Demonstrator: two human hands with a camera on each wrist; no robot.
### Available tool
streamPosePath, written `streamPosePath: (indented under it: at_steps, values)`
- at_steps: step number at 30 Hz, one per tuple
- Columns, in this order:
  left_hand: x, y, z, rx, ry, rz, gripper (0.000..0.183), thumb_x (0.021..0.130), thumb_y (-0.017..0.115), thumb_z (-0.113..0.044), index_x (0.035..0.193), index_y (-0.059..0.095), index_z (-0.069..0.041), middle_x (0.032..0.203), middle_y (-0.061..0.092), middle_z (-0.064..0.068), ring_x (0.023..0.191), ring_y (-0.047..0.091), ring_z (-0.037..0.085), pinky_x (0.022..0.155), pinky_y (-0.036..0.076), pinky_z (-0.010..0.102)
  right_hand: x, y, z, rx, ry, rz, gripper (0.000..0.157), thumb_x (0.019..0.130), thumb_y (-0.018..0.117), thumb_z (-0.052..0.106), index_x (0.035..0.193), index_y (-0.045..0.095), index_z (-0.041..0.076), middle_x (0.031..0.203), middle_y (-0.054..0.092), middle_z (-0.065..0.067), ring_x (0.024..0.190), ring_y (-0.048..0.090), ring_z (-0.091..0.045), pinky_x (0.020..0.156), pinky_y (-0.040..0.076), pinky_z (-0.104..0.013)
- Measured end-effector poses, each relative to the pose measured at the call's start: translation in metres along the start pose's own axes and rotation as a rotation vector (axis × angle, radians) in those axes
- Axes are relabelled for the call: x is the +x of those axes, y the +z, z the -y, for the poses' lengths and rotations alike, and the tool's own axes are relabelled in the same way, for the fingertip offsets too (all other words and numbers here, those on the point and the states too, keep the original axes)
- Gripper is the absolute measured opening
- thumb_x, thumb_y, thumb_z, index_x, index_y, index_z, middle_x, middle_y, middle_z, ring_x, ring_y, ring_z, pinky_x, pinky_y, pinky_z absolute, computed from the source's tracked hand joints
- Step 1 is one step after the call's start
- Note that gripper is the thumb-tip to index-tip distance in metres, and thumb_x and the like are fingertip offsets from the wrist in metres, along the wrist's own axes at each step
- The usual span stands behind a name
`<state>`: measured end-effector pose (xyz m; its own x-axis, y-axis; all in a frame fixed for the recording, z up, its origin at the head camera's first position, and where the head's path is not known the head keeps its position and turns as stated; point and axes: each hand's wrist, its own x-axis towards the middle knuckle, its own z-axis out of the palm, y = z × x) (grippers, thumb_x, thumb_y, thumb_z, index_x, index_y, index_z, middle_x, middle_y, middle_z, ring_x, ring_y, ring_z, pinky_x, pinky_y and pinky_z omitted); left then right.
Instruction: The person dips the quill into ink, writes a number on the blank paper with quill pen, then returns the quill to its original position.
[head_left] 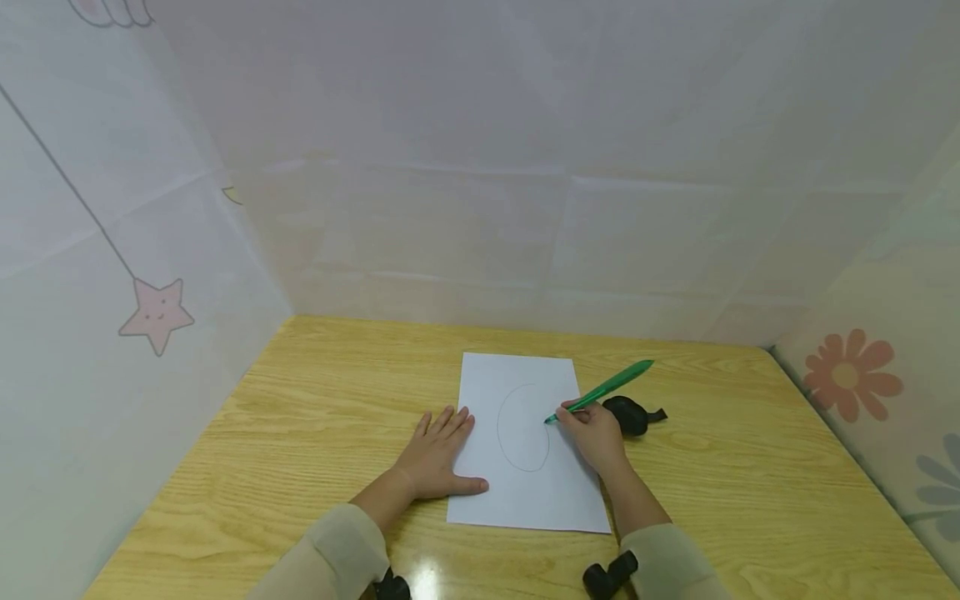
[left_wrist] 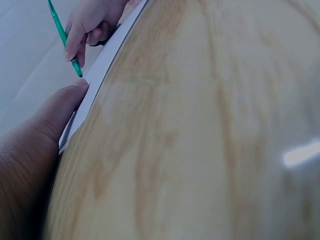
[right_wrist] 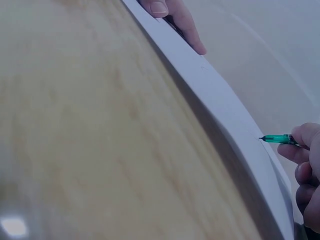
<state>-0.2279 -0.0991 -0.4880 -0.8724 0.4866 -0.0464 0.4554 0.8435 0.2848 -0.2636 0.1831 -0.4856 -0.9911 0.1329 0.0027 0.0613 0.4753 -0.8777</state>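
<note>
A white sheet of paper [head_left: 487, 498] lies on the wooden table, with a thin, nearly closed oval line [head_left: 498, 429] drawn on it. My right hand [head_left: 597, 437] pinches a green pen [head_left: 611, 385] near its tip, the long end slanting up to the right. In the right wrist view the pen [right_wrist: 277, 139] has its dark point at the paper [right_wrist: 240, 120]. My left hand [head_left: 437, 458] rests with fingers spread over the sheet's left edge. Its thumb [left_wrist: 60, 107] lies on the paper in the left wrist view.
Just right of my right hand, a black rounded object [head_left: 627, 415] with a short strap sits on the wooden table [head_left: 315, 400]. Pale printed sheets [head_left: 525, 242] hang behind and at both sides. Black devices [head_left: 611, 575] are worn at both wrists.
</note>
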Motion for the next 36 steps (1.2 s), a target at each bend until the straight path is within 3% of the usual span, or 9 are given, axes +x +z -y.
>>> streamPosePath:
  at_steps: [18,26,36]
  values:
    - [0.005,0.009,0.006,0.01,-0.004,-0.012,0.108,0.08,0.053,-0.079,0.158,0.019,-0.012,0.166,0.012,0.004,0.155,0.005,0.026,0.123,0.002,0.055,0.008,0.005,0.001,-0.026,0.014,-0.011,0.03,0.093,0.067,0.03,0.11,0.07,0.005,0.107,0.072,-0.016,0.1,0.068,-0.026,0.077,0.052,-0.025]
    - [0.003,0.002,0.001,0.005,-0.003,0.001,0.106,0.081,0.056,-0.076,0.157,0.022,-0.01,0.165,0.016,0.007,0.154,0.008,0.029,0.123,0.004,0.057,0.007,0.008,0.004,-0.021,0.027,-0.009,0.03,0.094,0.066,0.028,0.112,0.069,0.005,0.109,0.072,-0.017,0.104,0.067,-0.027,0.085,0.054,-0.035]
    - [0.003,0.005,0.003,-0.005,0.015,-0.015,0.108,0.079,0.054,-0.078,0.157,0.022,-0.009,0.165,0.017,0.008,0.154,0.009,0.031,0.122,0.004,0.058,0.01,0.012,0.003,-0.012,0.016,-0.016,0.028,0.093,0.067,0.026,0.11,0.07,0.004,0.106,0.073,-0.016,0.099,0.068,-0.024,0.079,0.052,-0.026]
